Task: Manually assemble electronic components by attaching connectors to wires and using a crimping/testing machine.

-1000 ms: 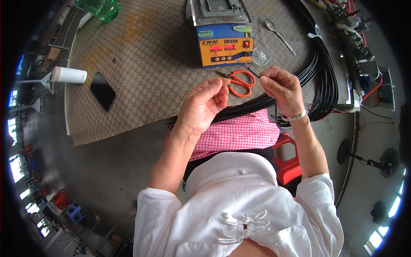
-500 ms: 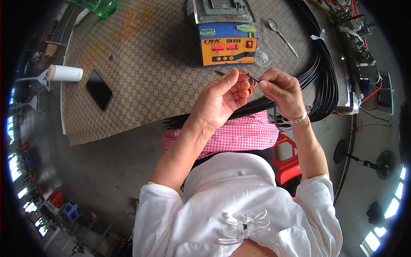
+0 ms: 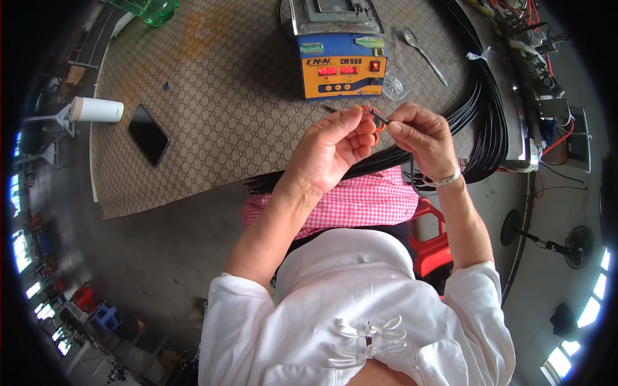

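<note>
In front of the blue-and-orange box, my left hand [image 3: 331,141] pinches thin red wires [image 3: 365,108] at the end of a black cable [image 3: 380,116] between thumb and forefinger; its other fingers curl loosely. My right hand [image 3: 426,138] faces it, gripping the same cable between thumb and fingers a short way back from the end. Below the cable end, orange loops [image 3: 380,133] show, like scissor handles, partly hidden by my left fingers. A thick bundle of black cables [image 3: 490,122] runs along the right side of the table and passes behind my hands.
The orange-fronted box [image 3: 344,74] with red digits carries a metal tray. A spoon [image 3: 426,56] and a clear plastic piece [image 3: 396,87] lie to its right. A phone [image 3: 149,135], a white cup [image 3: 96,110] and a green bottle [image 3: 151,9] are on the left. A red stool [image 3: 431,254] stands beside me.
Both hands keep nearly the same place and grip. The cable end and red wires between them have shifted very slightly.
</note>
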`<act>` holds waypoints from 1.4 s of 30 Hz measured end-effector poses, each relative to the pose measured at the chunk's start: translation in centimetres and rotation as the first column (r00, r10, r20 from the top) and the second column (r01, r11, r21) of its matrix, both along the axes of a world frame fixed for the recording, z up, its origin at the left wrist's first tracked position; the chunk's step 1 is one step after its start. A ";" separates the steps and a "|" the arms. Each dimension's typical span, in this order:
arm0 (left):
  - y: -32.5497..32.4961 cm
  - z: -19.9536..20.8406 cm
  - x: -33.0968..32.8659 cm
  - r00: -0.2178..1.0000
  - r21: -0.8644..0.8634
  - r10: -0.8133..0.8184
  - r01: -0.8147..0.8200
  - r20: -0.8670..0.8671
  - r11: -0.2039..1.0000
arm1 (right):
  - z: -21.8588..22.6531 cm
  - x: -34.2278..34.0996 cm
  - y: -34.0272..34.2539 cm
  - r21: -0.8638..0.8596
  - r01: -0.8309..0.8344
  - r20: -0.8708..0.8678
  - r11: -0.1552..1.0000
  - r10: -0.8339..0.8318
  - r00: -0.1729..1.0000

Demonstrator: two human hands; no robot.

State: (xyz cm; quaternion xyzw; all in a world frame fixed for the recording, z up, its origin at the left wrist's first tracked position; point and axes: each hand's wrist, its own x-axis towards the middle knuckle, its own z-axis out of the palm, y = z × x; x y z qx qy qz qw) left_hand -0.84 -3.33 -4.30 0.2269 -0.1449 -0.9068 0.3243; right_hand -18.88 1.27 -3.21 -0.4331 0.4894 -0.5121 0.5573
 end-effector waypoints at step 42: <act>3.3 -4.9 2.2 0.965 0.048 -0.037 0.025 0.261 0.999 | -1.4 -8.3 -6.6 0.093 -0.102 -0.979 0.990 0.073 -0.188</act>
